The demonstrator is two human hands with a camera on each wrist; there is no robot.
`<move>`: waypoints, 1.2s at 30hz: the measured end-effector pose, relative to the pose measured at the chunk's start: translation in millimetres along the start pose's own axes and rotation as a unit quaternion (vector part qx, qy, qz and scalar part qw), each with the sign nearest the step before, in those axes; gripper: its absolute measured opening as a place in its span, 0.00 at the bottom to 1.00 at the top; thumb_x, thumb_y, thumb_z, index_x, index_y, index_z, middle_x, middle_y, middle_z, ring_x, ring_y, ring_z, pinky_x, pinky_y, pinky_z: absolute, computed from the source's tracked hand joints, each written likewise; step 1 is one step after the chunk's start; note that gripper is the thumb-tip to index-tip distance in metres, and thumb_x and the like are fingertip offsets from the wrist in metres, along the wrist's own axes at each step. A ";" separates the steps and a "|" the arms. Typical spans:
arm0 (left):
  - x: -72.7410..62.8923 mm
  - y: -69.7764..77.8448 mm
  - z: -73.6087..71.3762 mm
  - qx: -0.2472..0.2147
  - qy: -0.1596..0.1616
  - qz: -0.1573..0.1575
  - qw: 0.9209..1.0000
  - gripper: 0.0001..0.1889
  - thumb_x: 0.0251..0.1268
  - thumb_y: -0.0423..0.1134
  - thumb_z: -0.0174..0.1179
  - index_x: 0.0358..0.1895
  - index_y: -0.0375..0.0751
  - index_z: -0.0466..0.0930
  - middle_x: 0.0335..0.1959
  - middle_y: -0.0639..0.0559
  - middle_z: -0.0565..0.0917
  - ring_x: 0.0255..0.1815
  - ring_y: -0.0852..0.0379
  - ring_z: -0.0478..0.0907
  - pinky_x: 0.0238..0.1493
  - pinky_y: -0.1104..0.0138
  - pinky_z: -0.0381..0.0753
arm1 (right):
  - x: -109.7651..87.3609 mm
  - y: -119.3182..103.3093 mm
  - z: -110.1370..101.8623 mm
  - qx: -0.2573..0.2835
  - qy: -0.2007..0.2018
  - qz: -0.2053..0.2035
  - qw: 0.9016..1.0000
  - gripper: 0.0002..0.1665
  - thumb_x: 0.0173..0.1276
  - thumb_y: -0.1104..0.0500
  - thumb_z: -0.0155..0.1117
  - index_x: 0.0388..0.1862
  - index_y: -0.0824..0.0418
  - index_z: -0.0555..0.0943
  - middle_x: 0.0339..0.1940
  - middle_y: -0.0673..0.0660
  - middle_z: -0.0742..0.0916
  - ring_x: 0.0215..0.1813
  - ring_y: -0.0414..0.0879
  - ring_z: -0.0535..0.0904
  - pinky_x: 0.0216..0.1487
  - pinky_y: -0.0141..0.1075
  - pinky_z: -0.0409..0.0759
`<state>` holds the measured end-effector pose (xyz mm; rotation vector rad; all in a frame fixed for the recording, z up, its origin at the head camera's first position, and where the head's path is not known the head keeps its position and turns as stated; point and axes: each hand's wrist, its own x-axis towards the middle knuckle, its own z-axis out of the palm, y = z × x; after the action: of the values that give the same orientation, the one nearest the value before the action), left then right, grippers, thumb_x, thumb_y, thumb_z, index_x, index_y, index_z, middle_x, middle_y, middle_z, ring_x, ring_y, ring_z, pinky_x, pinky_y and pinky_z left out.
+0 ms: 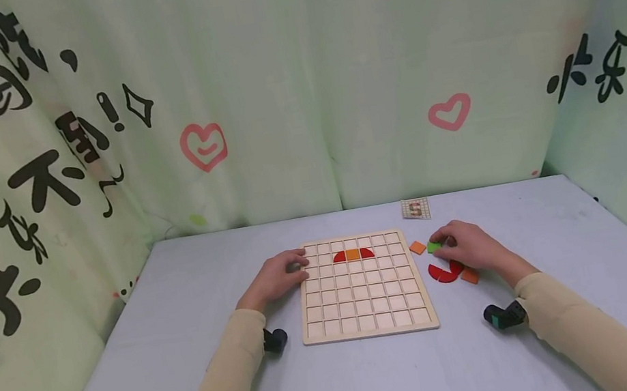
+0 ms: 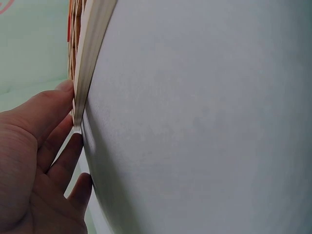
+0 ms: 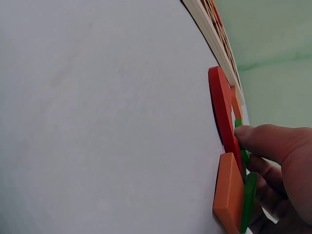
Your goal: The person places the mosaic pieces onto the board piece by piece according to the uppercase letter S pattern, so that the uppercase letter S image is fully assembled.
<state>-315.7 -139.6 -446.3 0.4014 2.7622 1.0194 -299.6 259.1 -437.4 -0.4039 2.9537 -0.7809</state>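
Note:
On the table lies a square wooden grid board [image 1: 364,297], with an orange square [image 1: 352,254] between two red curved pieces in its second row. My left hand [image 1: 278,275] touches the board's upper left edge, its thumb and fingers spread along the rim. In the left wrist view the thumb [image 2: 61,92] meets the frame. To the right of the board, my right hand [image 1: 471,246] pinches a small green piece [image 1: 433,247] between thumb and fingers. Red curved pieces [image 1: 444,275] and an orange piece [image 1: 469,276] lie below that hand; another orange piece [image 1: 418,247] lies left of it.
A small patterned card [image 1: 415,209] lies at the table's back edge, above the board's right corner. Another green piece [image 3: 248,202] sits behind the nearest orange block in the right wrist view. A printed curtain [image 1: 320,84] surrounds the white table [image 1: 382,384].

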 end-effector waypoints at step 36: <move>0.3 -0.2 -0.5 -0.002 0.003 0.001 1.000 0.13 0.68 0.38 0.64 0.54 0.41 0.83 0.73 0.51 0.73 0.79 0.48 0.61 0.80 0.53 0.60 | 13.4 -41.1 4.1 0.030 0.042 -0.043 0.998 0.19 0.71 0.64 0.63 0.59 0.71 0.78 0.55 0.69 0.81 0.55 0.61 0.80 0.58 0.54 0.83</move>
<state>-316.2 -139.9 -446.1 0.4022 2.7643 1.0292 -302.3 219.1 -420.6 -0.5084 2.9978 -0.9152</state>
